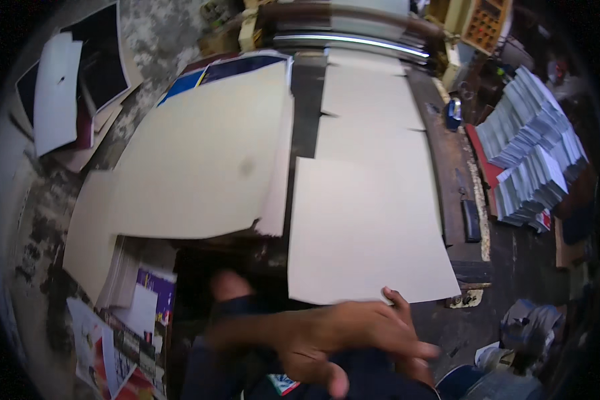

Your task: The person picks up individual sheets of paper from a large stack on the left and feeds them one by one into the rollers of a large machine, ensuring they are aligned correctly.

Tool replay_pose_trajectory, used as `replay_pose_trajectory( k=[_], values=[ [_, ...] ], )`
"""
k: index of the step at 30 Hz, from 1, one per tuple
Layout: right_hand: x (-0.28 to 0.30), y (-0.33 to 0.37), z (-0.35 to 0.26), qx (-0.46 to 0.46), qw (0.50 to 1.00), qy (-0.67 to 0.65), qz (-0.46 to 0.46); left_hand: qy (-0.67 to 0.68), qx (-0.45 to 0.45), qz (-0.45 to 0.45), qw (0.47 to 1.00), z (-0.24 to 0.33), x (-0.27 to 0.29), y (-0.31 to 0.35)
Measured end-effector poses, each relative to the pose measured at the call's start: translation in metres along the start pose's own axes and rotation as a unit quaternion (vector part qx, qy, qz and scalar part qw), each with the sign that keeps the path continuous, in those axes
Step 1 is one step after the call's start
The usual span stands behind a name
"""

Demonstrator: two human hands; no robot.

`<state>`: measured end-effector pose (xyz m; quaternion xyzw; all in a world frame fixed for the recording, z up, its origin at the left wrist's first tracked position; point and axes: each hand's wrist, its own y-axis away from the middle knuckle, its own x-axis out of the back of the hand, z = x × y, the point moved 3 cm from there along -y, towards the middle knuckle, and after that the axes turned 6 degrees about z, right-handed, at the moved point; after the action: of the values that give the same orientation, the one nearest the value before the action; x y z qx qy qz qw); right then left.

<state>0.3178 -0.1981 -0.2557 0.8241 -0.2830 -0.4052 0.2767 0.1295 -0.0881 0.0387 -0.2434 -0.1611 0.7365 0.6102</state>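
My left hand (343,340) reaches across from the lower left, blurred by motion, with its fingers spread and nothing in it. One fingertip lies at the near edge of a large cream sheet (367,227) that rests flat on the dark machine bed (453,173). Part of what looks like my right hand (417,368) shows just under the left one, mostly hidden. Beyond the near sheet, more cream sheets (370,93) lie in a row, overlapping, up to the rollers (353,41) at the far end.
A big stack of cream sheets (200,153) lies to the left, over blue printed ones. Loose printed sheets (67,87) lie on the floor at far left and lower left. Stacked grey bundles (533,153) stand at the right. A blue object (453,112) sits on the bed's right rail.
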Motion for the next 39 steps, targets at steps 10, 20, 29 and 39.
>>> replay_pose_trajectory(
  k=[10, 20, 29, 39],
  values=[
    [0.050, 0.028, 0.059, -0.143, 0.986, 0.049, 0.067, 0.208, -0.100, -0.082, 0.970, -0.033, -0.055, -0.035],
    [0.021, 0.053, 0.033, 0.004, 0.985, 0.169, -0.044, -0.561, -0.017, 0.246, 0.791, 0.047, 0.095, 0.042],
    [0.004, 0.032, 0.022, 0.023, 0.990, 0.119, -0.077, -0.482, 0.174, 0.364, 0.778, 0.050, 0.139, 0.093],
    [-0.012, -0.020, 0.004, 0.013, 0.997, 0.040, -0.058, -0.377, 0.201, 0.405, 0.809, 0.054, 0.148, 0.099]
  ],
)
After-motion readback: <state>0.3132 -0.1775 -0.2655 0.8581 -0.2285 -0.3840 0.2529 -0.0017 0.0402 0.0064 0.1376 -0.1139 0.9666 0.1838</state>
